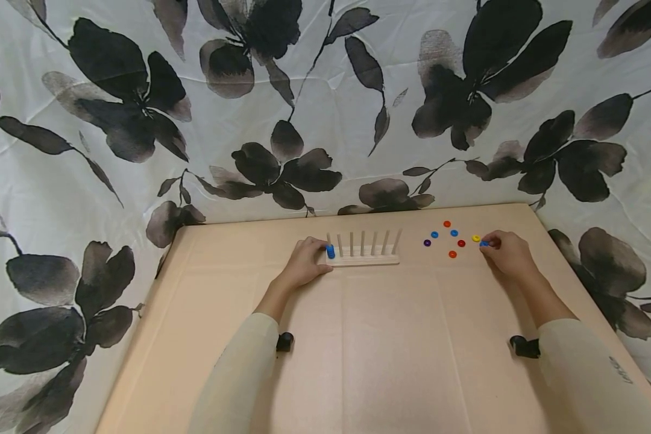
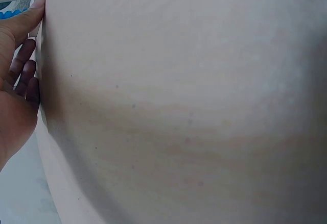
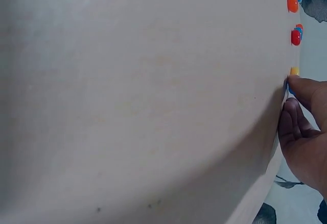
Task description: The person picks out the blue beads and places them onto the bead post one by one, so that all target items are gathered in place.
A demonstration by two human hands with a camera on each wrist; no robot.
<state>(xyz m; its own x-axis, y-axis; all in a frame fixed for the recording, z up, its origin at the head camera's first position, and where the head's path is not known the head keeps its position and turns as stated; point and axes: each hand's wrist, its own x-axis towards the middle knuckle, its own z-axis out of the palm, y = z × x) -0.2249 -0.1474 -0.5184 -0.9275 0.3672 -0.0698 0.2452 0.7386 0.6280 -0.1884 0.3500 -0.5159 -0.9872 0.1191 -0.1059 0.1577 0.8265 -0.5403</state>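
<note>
On the table (image 1: pixel 390 349), the left hand (image 1: pixel 305 260) grips the peg rack (image 1: pixel 366 261) by one end, fingers parted. Beside a yellow bead (image 1: pixel 475 239), the right hand (image 1: pixel 509 253) tightly pinches a blue bead (image 1: pixel 484 244).

Peg rack (image 1: pixel 363 261) on table (image 1: pixel 390 349), left of beads (image 1: pixel 461 243).

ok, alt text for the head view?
A person's right hand pinches a blue bead beside seven loose coloured beads; the left hand grips the left end of a wooden peg rack, blue beads stacked on its leftmost peg. Tan tabletop, black-and-white floral cloth behind.
</note>
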